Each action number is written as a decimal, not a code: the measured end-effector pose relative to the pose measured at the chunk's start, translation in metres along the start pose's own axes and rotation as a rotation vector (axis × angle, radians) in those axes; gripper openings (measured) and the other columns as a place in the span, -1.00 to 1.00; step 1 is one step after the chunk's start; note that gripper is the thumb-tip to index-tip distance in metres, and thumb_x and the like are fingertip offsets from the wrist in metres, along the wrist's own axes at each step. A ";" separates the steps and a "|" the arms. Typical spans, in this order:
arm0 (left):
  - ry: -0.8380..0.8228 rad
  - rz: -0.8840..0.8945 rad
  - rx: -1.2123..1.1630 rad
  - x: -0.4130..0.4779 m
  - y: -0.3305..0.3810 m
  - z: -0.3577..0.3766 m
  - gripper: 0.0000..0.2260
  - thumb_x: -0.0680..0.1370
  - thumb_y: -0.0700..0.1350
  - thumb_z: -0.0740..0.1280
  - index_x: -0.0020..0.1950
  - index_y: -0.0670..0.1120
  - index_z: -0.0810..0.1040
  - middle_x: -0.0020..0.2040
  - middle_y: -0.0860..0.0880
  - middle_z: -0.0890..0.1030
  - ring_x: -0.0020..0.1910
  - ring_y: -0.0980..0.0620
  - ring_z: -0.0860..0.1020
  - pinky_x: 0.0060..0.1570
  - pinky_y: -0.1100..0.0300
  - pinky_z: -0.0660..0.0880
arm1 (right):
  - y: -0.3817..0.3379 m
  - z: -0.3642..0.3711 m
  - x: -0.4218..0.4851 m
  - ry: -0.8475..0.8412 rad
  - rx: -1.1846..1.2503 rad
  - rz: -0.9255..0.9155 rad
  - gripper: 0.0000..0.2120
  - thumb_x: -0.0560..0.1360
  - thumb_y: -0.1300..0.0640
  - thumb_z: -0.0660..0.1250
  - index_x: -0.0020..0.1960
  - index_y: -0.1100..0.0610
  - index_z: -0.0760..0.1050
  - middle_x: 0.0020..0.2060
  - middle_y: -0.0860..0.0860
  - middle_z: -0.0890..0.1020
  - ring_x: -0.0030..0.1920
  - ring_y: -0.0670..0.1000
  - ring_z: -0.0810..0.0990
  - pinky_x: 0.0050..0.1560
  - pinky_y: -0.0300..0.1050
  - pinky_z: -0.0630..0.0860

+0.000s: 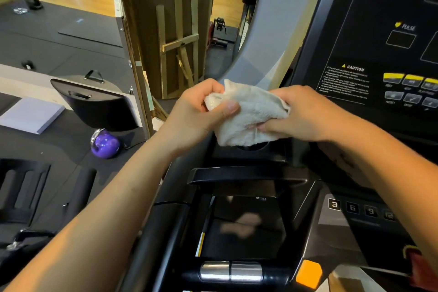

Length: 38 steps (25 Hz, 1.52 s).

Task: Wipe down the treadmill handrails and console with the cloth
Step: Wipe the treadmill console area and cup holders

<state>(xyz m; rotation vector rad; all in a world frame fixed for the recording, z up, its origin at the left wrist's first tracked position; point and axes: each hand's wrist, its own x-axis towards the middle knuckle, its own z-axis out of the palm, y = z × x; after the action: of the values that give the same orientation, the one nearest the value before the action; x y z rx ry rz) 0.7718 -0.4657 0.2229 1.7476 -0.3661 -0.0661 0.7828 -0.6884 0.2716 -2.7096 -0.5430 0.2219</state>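
Observation:
A white terry cloth (246, 116) is bunched between both my hands, held in the air above the treadmill's left cup holder. My left hand (201, 111) pinches its left end with thumb over the fabric. My right hand (305, 114) grips its right side with curled fingers. The black console (369, 38) with yellow buttons and a caution label rises at the right. A handrail (237, 271) with silver pulse sensors crosses the bottom. The grey upright (263, 38) curves up behind the cloth.
A glossy black tray (246, 227) sits below my hands, with speed keys (353, 208) to its right and an orange tab (309, 274). On the dark floor at left lie a purple kettlebell (105, 143), a white pad (30, 115) and a black bench. A wooden frame (177, 38) stands behind.

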 end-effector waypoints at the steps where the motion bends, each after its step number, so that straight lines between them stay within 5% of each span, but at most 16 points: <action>1: -0.098 -0.017 0.013 -0.005 -0.006 -0.001 -0.73 0.54 -0.01 0.42 0.04 -0.19 0.50 -0.04 -0.16 0.61 -0.05 -0.06 0.63 -0.07 -0.02 0.59 | 0.000 -0.002 -0.003 -0.156 -0.035 0.005 -0.82 0.35 -0.09 0.49 -0.14 -0.07 0.57 -0.30 -0.12 0.64 -0.25 -0.13 0.59 -0.24 -0.19 0.50; 3: -0.271 -0.064 0.041 -0.015 -0.023 0.001 -0.60 0.48 0.11 0.40 0.05 -0.21 0.48 -0.03 -0.26 0.57 -0.05 -0.25 0.58 -0.07 -0.23 0.52 | -0.003 0.011 -0.009 -0.480 -0.240 0.016 -0.76 0.33 -0.17 0.42 -0.14 -0.03 0.57 -0.30 -0.07 0.66 -0.27 -0.07 0.63 -0.16 -0.06 0.60; 4: -0.311 -0.088 0.022 -0.019 -0.030 0.003 -0.57 0.46 0.13 0.40 0.08 -0.20 0.47 -0.01 -0.27 0.56 -0.03 -0.28 0.56 -0.06 -0.25 0.51 | -0.003 0.020 -0.007 -0.498 -0.384 -0.015 -0.75 0.33 -0.17 0.36 -0.16 -0.01 0.57 -0.30 -0.05 0.65 -0.26 -0.02 0.64 -0.14 -0.01 0.61; 6: -0.328 -0.103 0.018 -0.023 -0.037 0.003 -0.49 0.41 0.09 0.50 0.25 -0.09 0.44 0.11 -0.09 0.59 0.09 -0.09 0.59 0.09 -0.15 0.54 | -0.005 0.024 0.004 -0.265 -0.480 -0.055 -0.82 0.34 -0.10 0.30 -0.21 0.00 0.51 -0.32 -0.06 0.61 -0.27 0.02 0.60 -0.18 0.02 0.61; 8: -0.319 -0.060 0.173 -0.023 -0.040 0.002 -0.38 0.38 0.01 0.57 0.37 0.04 0.38 0.20 0.13 0.58 0.19 0.15 0.55 0.20 0.05 0.50 | -0.008 0.021 0.011 -0.106 -0.321 -0.049 -0.87 0.38 -0.07 0.33 -0.19 -0.05 0.44 -0.30 -0.11 0.58 -0.24 -0.02 0.57 -0.17 0.03 0.59; 12: -0.141 0.038 0.335 -0.017 -0.054 0.003 -0.66 0.48 -0.08 0.49 0.20 -0.04 0.50 0.08 0.06 0.65 0.09 0.12 0.59 0.16 -0.06 0.51 | -0.015 0.000 0.010 -0.264 -0.431 0.050 -0.92 0.45 -0.02 0.32 -0.12 -0.12 0.42 -0.23 -0.12 0.54 -0.22 -0.03 0.54 -0.27 -0.06 0.50; 15: -0.201 -0.010 0.272 -0.015 -0.056 0.011 -0.43 0.44 -0.08 0.53 0.38 0.02 0.38 0.28 0.07 0.57 0.25 0.22 0.52 0.35 0.11 0.41 | -0.024 -0.005 0.015 -0.322 -0.709 0.027 -0.90 0.32 0.07 0.40 -0.22 -0.06 0.49 -0.34 -0.09 0.55 -0.29 -0.04 0.51 -0.38 -0.13 0.41; 19: -0.284 0.078 0.388 -0.008 -0.055 0.014 -0.50 0.40 -0.01 0.49 0.31 0.06 0.47 0.16 0.11 0.60 0.16 0.13 0.56 0.22 0.04 0.48 | -0.029 0.036 0.024 -0.430 -0.442 -0.125 -0.82 0.34 -0.11 0.38 -0.28 0.00 0.53 -0.42 -0.07 0.57 -0.36 -0.09 0.52 -0.39 -0.15 0.34; 23: -0.343 0.023 0.460 -0.010 -0.059 0.011 -0.32 0.35 0.19 0.54 0.41 0.07 0.42 0.16 0.11 0.62 0.14 0.17 0.57 0.16 0.20 0.48 | -0.021 0.046 0.020 -0.217 -0.406 0.071 -0.66 0.27 -0.19 0.40 -0.13 0.03 0.55 -0.30 -0.04 0.60 -0.22 0.01 0.58 -0.30 -0.09 0.50; 25: -0.293 0.119 0.537 -0.011 -0.061 0.021 -0.51 0.41 0.12 0.51 0.28 0.02 0.52 0.01 0.09 0.65 -0.02 0.10 0.60 -0.06 0.20 0.48 | -0.021 0.042 0.021 -0.198 -0.465 0.037 -0.54 0.26 -0.15 0.45 0.07 0.03 0.50 -0.16 -0.04 0.60 -0.09 0.04 0.58 -0.21 -0.08 0.48; 27: -0.190 0.108 0.377 -0.011 -0.065 0.025 -0.74 0.43 -0.06 0.47 0.08 0.00 0.54 -0.15 0.07 0.62 -0.17 0.01 0.59 -0.19 0.10 0.46 | -0.023 0.020 0.028 -0.198 -0.276 0.000 -0.19 0.23 -0.09 0.56 0.39 -0.03 0.31 0.06 -0.07 0.58 0.05 0.00 0.56 -0.01 -0.13 0.45; 30: -0.135 -0.055 -0.093 -0.014 -0.073 0.019 -0.69 0.40 -0.22 0.40 0.09 0.03 0.51 -0.08 0.15 0.61 -0.10 0.12 0.58 -0.10 0.14 0.48 | -0.014 -0.007 0.021 -0.244 0.342 0.085 0.16 0.08 -0.10 0.67 0.53 -0.08 0.13 0.20 -0.14 0.58 0.12 -0.13 0.61 0.21 -0.14 0.50; 32: -0.194 -0.076 -0.102 -0.014 -0.072 0.016 -0.55 0.38 -0.20 0.42 0.21 0.15 0.49 0.03 0.18 0.62 0.03 0.14 0.59 0.04 0.09 0.51 | -0.001 0.005 0.013 -0.295 0.430 0.045 -0.17 0.17 0.09 0.68 0.37 0.04 0.42 0.14 -0.10 0.65 0.10 -0.12 0.63 0.20 -0.07 0.56; 34: -0.286 -0.061 0.010 -0.009 -0.063 0.016 -0.43 0.39 -0.16 0.49 0.35 0.12 0.41 0.17 0.15 0.61 0.18 0.15 0.57 0.22 0.04 0.51 | 0.006 0.021 0.011 -0.230 0.150 0.035 -0.79 0.31 0.21 0.55 -0.10 0.05 0.60 -0.22 -0.06 0.69 -0.19 -0.07 0.64 -0.03 -0.03 0.61; 36: -0.286 -0.080 0.029 -0.004 -0.053 0.019 -0.40 0.39 -0.11 0.56 0.37 0.04 0.41 0.19 0.13 0.61 0.18 0.18 0.58 0.23 0.11 0.51 | 0.007 0.022 0.013 -0.103 -0.077 0.002 -0.78 0.33 0.22 0.46 -0.38 0.05 0.44 -0.47 -0.05 0.55 -0.44 -0.09 0.46 -0.32 -0.13 0.52; 38: -0.202 -0.073 0.105 0.001 -0.047 0.022 -0.57 0.40 -0.10 0.55 0.22 0.02 0.53 0.06 0.13 0.66 0.05 0.22 0.61 0.09 0.18 0.54 | 0.008 0.013 0.010 -0.111 -0.102 -0.001 -0.74 0.29 0.19 0.44 -0.41 0.02 0.37 -0.51 -0.10 0.52 -0.50 -0.09 0.41 -0.44 -0.17 0.42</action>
<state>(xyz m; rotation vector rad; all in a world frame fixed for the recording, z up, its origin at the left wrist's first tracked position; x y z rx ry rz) 0.7770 -0.4795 0.1728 1.8636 -0.4591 -0.2820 0.7922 -0.6871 0.2556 -2.8084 -0.6028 0.3557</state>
